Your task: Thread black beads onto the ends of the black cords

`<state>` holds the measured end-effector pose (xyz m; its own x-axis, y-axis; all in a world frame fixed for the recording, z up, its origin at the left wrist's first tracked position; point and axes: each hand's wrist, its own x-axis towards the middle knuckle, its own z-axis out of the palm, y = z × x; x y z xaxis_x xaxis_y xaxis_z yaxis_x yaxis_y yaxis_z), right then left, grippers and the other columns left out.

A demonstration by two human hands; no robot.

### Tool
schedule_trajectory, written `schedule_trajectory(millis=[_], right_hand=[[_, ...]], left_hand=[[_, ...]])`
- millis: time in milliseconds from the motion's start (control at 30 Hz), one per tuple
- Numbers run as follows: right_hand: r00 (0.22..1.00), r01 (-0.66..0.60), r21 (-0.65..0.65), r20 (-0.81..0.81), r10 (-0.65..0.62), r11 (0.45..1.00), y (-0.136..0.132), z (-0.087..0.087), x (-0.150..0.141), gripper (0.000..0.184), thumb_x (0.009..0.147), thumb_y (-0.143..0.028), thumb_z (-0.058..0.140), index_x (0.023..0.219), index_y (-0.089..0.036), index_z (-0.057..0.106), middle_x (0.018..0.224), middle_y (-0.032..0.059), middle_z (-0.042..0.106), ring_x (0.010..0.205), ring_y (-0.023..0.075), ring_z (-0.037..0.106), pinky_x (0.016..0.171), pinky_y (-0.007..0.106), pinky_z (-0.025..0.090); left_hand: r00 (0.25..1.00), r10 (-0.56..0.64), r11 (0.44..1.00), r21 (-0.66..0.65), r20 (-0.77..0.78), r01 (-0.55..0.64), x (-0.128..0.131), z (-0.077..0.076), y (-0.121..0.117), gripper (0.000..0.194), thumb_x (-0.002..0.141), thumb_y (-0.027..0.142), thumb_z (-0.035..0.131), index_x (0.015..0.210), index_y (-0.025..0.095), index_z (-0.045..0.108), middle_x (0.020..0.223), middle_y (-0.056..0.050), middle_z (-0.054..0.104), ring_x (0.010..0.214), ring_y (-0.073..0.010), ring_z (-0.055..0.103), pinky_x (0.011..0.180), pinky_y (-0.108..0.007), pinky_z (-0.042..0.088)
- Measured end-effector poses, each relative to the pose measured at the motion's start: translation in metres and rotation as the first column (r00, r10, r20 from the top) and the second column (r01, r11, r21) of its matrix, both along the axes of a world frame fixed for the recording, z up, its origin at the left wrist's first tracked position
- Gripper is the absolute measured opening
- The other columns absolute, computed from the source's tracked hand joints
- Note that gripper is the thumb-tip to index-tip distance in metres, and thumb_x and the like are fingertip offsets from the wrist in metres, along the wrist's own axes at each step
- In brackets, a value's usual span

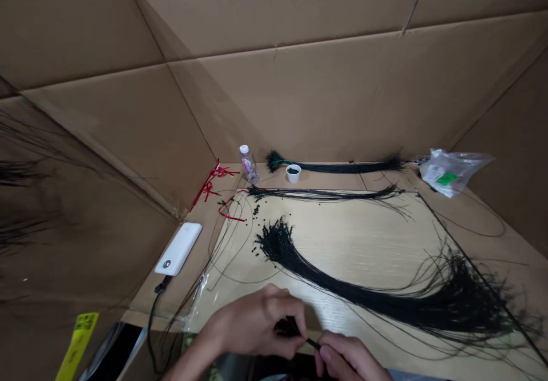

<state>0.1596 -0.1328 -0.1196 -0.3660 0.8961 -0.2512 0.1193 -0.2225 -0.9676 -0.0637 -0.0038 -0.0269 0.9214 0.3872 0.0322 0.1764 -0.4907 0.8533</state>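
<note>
The left hand (252, 324) and right hand (346, 358) were closed tight on a small black cord end (291, 328) above the tabletop (355, 244), and one careless pull could tangle the black cord bundle (342, 287) lying near.

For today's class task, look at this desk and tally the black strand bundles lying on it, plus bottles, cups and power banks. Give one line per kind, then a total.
Black strand bundles: 3 (front, middle, back)
Clear plastic bottle: 1
White cup: 1
White power bank: 1
Total: 6
</note>
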Motion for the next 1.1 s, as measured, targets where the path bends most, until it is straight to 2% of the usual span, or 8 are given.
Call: schedule_trajectory(millis=[100, 167, 233, 367, 533, 800, 967, 1100], right_hand=[[0.997, 0.058, -0.056, -0.042, -0.06, 0.997, 0.004, 0.007, 0.005, 0.075, 0.103, -0.091, 0.043, 0.079, -0.023, 0.065, 0.068, -0.0024, 0.047, 0.065, 0.0178, 0.042, 0.061, 0.03, 0.029], [0.979, 0.142, -0.165, -0.121, -0.163, 0.976, 0.006, 0.012, 0.008, 0.073, 0.1, -0.093, 0.048, 0.081, -0.024, 0.062, 0.068, -0.0048, 0.04, 0.062, 0.0158, 0.034, 0.057, 0.03, 0.023], [0.941, 0.244, -0.234, -0.179, -0.288, 0.941, 0.009, 0.016, 0.008, 0.071, 0.096, -0.093, 0.056, 0.082, -0.024, 0.062, 0.069, -0.006, 0.037, 0.061, 0.0148, 0.03, 0.056, 0.029, 0.021], [0.88, 0.369, -0.233, -0.224, -0.418, 0.9, 0.02, 0.021, 0.006, 0.068, 0.094, -0.089, 0.066, 0.081, -0.022, 0.065, 0.068, -0.0059, 0.039, 0.062, 0.0144, 0.032, 0.055, 0.026, 0.023], [0.808, 0.449, -0.252, -0.296, -0.51, 0.857, 0.036, 0.035, 0.009, 0.064, 0.093, -0.084, 0.074, 0.084, -0.02, 0.069, 0.066, -0.0066, 0.041, 0.059, 0.0129, 0.029, 0.055, 0.027, 0.021], [0.89, 0.433, 0.002, -0.163, -0.427, 0.901, 0.067, 0.074, 0.015, 0.057, 0.106, -0.077, 0.06, 0.091, -0.022, 0.068, 0.071, -0.0029, 0.056, 0.062, 0.0175, 0.054, 0.061, 0.029, 0.042], [0.906, 0.399, 0.4, -0.033, -0.422, 0.825, 0.111, 0.078, -0.013, 0.04, 0.119, -0.05, 0.044, 0.099, -0.024, 0.066, 0.096, 0.0054, 0.068, 0.092, 0.0251, 0.064, 0.085, 0.036, 0.048], [0.948, 0.287, 0.488, -0.024, -0.316, 0.824, 0.136, 0.075, -0.047, 0.03, 0.118, -0.038, 0.047, 0.1, -0.024, 0.067, 0.109, 0.008, 0.071, 0.109, 0.028, 0.063, 0.099, 0.038, 0.044]], left_hand=[[0.994, 0.103, 0.993, -0.064, 0.026, -0.102, -0.01, 0.003, 0.023, 0.011, 0.098, 0.029, 0.081, 0.098, 0.02, 0.075, 0.099, -0.005, 0.082, 0.089, -0.0193, 0.077, 0.083, -0.029, 0.057], [0.954, 0.3, 0.951, 0.078, -0.004, -0.299, -0.013, 0.0, 0.047, 0.017, 0.108, 0.035, 0.068, 0.101, 0.02, 0.073, 0.107, -0.007, 0.081, 0.099, -0.0208, 0.077, 0.089, -0.032, 0.058], [0.855, 0.517, 0.817, 0.321, -0.037, -0.479, -0.016, -0.008, 0.075, 0.022, 0.113, 0.031, 0.057, 0.103, 0.019, 0.072, 0.108, -0.008, 0.079, 0.102, -0.0232, 0.073, 0.093, -0.038, 0.055], [0.839, 0.535, 0.771, 0.46, -0.094, -0.44, -0.019, -0.031, 0.115, 0.009, 0.102, 0.027, 0.074, 0.106, 0.019, 0.076, 0.109, -0.008, 0.076, 0.112, -0.0297, 0.066, 0.104, -0.046, 0.046], [0.87, 0.47, 0.775, 0.544, -0.153, -0.323, -0.02, -0.034, 0.122, 0.005, 0.103, 0.023, 0.074, 0.1, 0.02, 0.075, 0.102, -0.006, 0.077, 0.106, -0.0272, 0.064, 0.098, -0.042, 0.041], [0.863, 0.496, 0.64, 0.712, -0.097, -0.288, -0.034, 0.007, 0.102, 0.016, 0.11, 0.018, 0.061, 0.101, 0.021, 0.074, 0.103, -0.008, 0.078, 0.116, -0.0315, 0.059, 0.107, -0.052, 0.029], [0.891, 0.453, 0.497, 0.837, -0.025, -0.229, -0.041, 0.055, 0.072, 0.017, 0.114, 0.02, 0.057, 0.106, 0.023, 0.071, 0.105, -0.005, 0.078, 0.109, -0.0279, 0.063, 0.103, -0.047, 0.029], [0.899, 0.438, 0.463, 0.858, -0.004, -0.222, -0.047, 0.083, 0.05, 0.017, 0.118, 0.024, 0.054, 0.11, 0.024, 0.07, 0.106, -0.004, 0.078, 0.109, -0.0268, 0.063, 0.102, -0.047, 0.029]])
